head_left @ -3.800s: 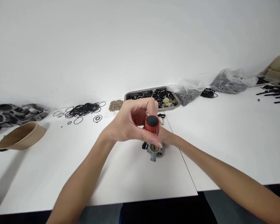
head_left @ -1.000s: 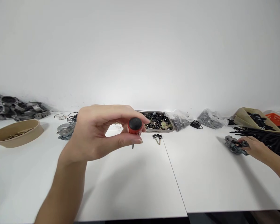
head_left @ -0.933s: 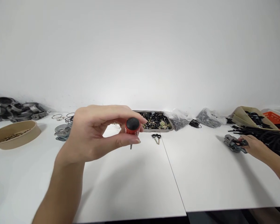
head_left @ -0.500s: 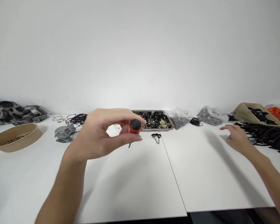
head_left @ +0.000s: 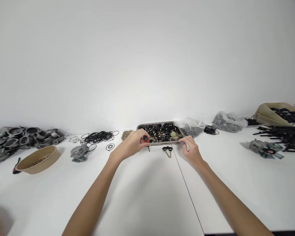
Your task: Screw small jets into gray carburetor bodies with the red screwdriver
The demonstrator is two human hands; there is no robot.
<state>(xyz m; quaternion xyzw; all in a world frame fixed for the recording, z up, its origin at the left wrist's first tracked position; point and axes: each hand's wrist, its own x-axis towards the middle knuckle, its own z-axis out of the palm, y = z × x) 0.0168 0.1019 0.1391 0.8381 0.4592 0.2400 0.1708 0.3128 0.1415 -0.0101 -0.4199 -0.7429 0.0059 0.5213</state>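
My left hand (head_left: 135, 142) is closed around a small screwdriver (head_left: 145, 139) with a red and black handle, its thin shaft pointing down at the near-left corner of a metal tray (head_left: 159, 143). Small black and brass-coloured parts (head_left: 162, 131) fill the tray. At the tray's near-right corner, my right hand (head_left: 191, 150) pinches the rim between thumb and fingers. Just in front of the tray, two black-headed screws (head_left: 167, 151) lie on the white table.
On the left are grey metal castings (head_left: 27, 137), a tan bowl (head_left: 40, 164), a carburetor-like part (head_left: 79, 153) and black rings (head_left: 98, 137). Rightward lie plastic bags (head_left: 228, 122), another metal part (head_left: 265, 148), black tubes (head_left: 285, 137) and a tan bin (head_left: 267, 113).
My left hand has moved away from the camera to the tray with the screwdriver. My right hand has come leftward from the right side to the tray's rim, and the metal part there is now uncovered.
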